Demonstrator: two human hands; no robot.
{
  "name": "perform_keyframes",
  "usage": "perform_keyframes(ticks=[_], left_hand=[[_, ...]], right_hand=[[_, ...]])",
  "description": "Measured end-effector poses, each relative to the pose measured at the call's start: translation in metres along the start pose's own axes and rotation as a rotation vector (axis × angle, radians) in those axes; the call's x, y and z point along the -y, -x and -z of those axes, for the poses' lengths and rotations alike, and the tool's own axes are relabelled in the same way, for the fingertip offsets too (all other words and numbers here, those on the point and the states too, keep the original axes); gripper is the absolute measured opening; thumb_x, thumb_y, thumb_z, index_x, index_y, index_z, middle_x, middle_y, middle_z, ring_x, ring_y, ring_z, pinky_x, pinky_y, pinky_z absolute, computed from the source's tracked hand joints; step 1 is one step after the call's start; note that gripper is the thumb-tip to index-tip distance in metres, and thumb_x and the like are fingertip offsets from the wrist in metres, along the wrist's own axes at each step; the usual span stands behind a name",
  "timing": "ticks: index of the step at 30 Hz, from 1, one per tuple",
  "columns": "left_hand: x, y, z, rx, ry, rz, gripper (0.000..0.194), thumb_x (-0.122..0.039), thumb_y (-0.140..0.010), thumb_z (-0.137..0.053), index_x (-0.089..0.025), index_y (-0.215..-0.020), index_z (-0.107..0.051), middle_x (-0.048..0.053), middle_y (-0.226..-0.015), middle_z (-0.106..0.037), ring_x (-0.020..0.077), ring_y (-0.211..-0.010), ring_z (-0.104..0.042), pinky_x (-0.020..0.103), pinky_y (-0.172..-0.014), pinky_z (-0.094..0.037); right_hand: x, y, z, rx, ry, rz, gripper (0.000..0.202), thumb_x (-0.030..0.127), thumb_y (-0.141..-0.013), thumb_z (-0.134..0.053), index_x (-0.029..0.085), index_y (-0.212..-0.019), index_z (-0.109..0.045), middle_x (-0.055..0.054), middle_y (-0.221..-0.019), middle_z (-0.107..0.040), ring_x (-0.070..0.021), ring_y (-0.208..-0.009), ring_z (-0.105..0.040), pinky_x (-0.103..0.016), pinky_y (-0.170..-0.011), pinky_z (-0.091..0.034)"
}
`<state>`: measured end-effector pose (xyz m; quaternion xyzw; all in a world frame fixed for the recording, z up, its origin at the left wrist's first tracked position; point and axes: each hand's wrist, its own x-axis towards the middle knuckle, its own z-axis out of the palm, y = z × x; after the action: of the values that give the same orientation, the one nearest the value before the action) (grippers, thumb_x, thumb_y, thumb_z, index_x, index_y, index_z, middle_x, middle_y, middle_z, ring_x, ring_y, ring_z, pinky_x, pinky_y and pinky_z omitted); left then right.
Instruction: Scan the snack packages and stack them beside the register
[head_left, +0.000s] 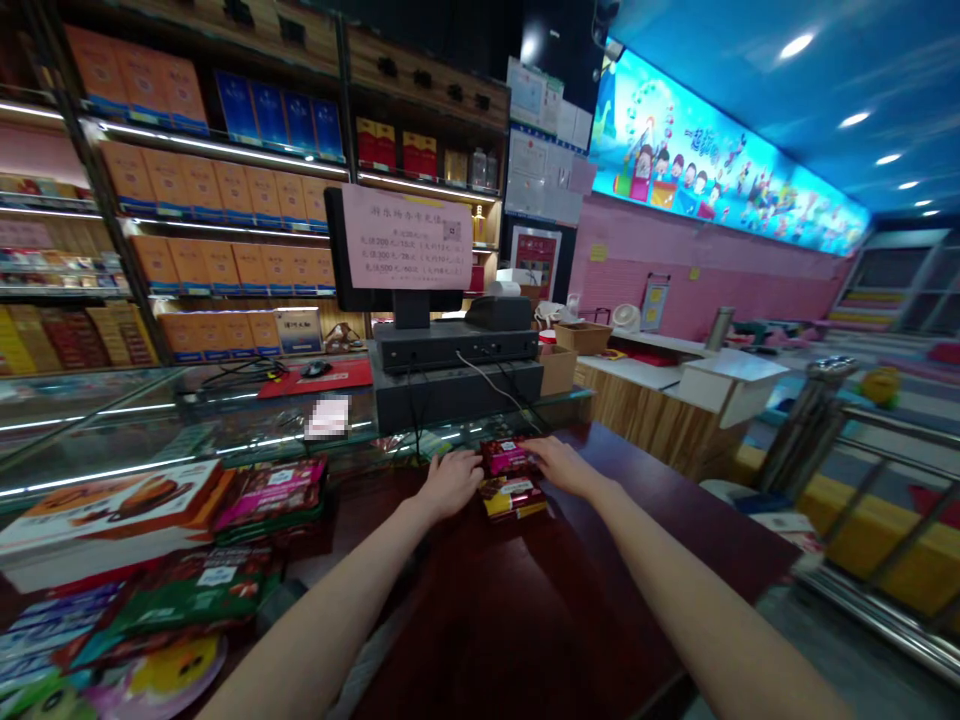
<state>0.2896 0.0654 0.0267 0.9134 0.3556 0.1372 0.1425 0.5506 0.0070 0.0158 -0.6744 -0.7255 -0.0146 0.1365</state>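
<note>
On the dark red-brown table, a pink and dark snack packet (505, 455) lies just behind yellow and brown snack packets (514, 496). My right hand (561, 464) reaches in from the right, its fingers closed at the pink packet's right end. Left of the packets, my left hand (453, 482) rests low with its fingers stretched out, fingertips close to the pink packet's left edge. Whether they touch it, I cannot tell. To the left are a stack of pink and green packets (277, 492) and a green packet (206, 590).
An orange and white box (112, 515) and a yellow round toy-like item (176, 672) lie at the left. Behind the table are a glass counter (150, 425), a monitor bearing a pink paper sign (409, 240), and cables. A metal railing (885, 450) stands at the right.
</note>
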Motion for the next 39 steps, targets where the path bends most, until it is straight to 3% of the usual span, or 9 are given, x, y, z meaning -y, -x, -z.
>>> perform_keyframes(ticks=[7, 13, 21, 30, 39], left_hand=[[0.015, 0.034, 0.023, -0.100, -0.026, -0.027, 0.037, -0.028, -0.093, -0.041, -0.028, -0.119, -0.066, 0.002, -0.135, -0.064, 0.0231, -0.129, -0.055, 0.057, -0.118, -0.024], [0.040, 0.067, 0.043, -0.183, -0.052, -0.009, 0.033, -0.023, -0.091, -0.045, -0.029, -0.111, -0.070, -0.001, -0.128, -0.069, 0.0208, -0.124, -0.058, 0.051, -0.116, -0.029], [0.078, 0.111, 0.067, -0.238, -0.090, 0.061, 0.033, -0.021, -0.089, -0.047, -0.029, -0.110, -0.070, 0.001, -0.126, -0.070, 0.0232, -0.124, -0.058, 0.062, -0.117, -0.021], [0.121, 0.156, 0.095, -0.297, -0.189, 0.140, 0.034, -0.019, -0.087, -0.048, -0.026, -0.112, -0.071, 0.004, -0.127, -0.069, 0.0257, -0.125, -0.057, 0.058, -0.117, -0.026], [0.156, 0.191, 0.105, -0.386, -0.351, 0.180, 0.036, -0.020, -0.091, -0.047, -0.027, -0.122, -0.063, 0.005, -0.129, -0.068, 0.0261, -0.128, -0.055, 0.060, -0.119, -0.019]], right_hand=[[0.053, -0.007, -0.001, -0.028, -0.043, 0.087, 0.053, 0.008, -0.087, -0.047, 0.027, -0.135, -0.060, -0.005, -0.137, -0.063, -0.0253, -0.125, -0.054, -0.042, -0.102, -0.044], [0.099, -0.018, -0.008, -0.041, -0.085, 0.192, 0.053, 0.007, -0.086, -0.048, 0.024, -0.134, -0.062, -0.007, -0.132, -0.066, -0.0243, -0.124, -0.055, -0.040, -0.106, -0.042], [0.151, -0.032, -0.020, -0.016, -0.137, 0.286, 0.054, 0.008, -0.087, -0.047, 0.026, -0.136, -0.060, -0.007, -0.133, -0.065, -0.0248, -0.123, -0.055, -0.043, -0.105, -0.042], [0.215, -0.043, -0.030, 0.020, -0.202, 0.367, 0.051, 0.010, -0.089, -0.049, 0.022, -0.138, -0.058, -0.009, -0.132, -0.064, -0.0246, -0.121, -0.055, -0.041, -0.107, -0.041], [0.268, -0.050, -0.037, 0.055, -0.244, 0.402, 0.052, 0.010, -0.089, -0.050, 0.022, -0.139, -0.057, -0.010, -0.133, -0.064, -0.0240, -0.122, -0.056, -0.041, -0.106, -0.042]])
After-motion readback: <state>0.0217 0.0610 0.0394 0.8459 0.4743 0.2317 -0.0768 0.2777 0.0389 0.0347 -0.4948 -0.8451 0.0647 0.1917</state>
